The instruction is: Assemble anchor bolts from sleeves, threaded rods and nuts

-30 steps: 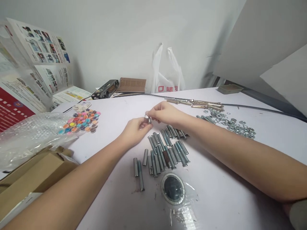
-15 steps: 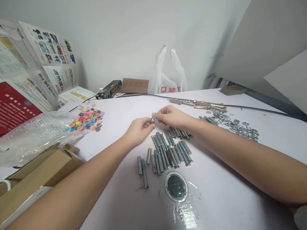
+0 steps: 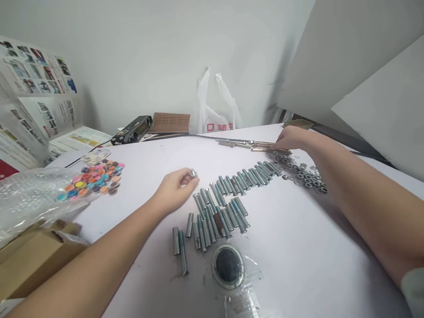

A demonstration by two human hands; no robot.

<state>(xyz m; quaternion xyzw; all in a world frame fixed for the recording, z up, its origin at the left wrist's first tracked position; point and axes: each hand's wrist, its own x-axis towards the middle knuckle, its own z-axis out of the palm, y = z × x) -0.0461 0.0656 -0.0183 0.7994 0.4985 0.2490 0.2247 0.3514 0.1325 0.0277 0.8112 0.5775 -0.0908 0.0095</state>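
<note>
My left hand (image 3: 177, 187) is closed around a silver anchor bolt (image 3: 193, 173), whose metal end pokes up between thumb and forefinger; the rest is hidden in the fingers. My right hand (image 3: 293, 138) reaches to the back right, at the edge of a pile of washers and nuts (image 3: 306, 174) and beside brass-coloured anchor bolts (image 3: 260, 149). Its fingertips point down and are partly hidden, so a grip cannot be made out. Between the hands lies a slanting row of silver bolts and metal sleeves (image 3: 255, 176), with a second cluster of sleeves and bolts (image 3: 218, 216) nearer me.
A round dark disc (image 3: 228, 266) is taped to the white table. At the left are colourful small discs (image 3: 94, 178), bubble wrap (image 3: 29, 194) and a cardboard box (image 3: 39, 258). A white plastic bag (image 3: 218, 108) and a black device (image 3: 132, 129) stand at the back.
My right hand has left the bolt in my left hand and moved right and back to the washers. The view has turned slightly right. My left hand still holds the bolt.
</note>
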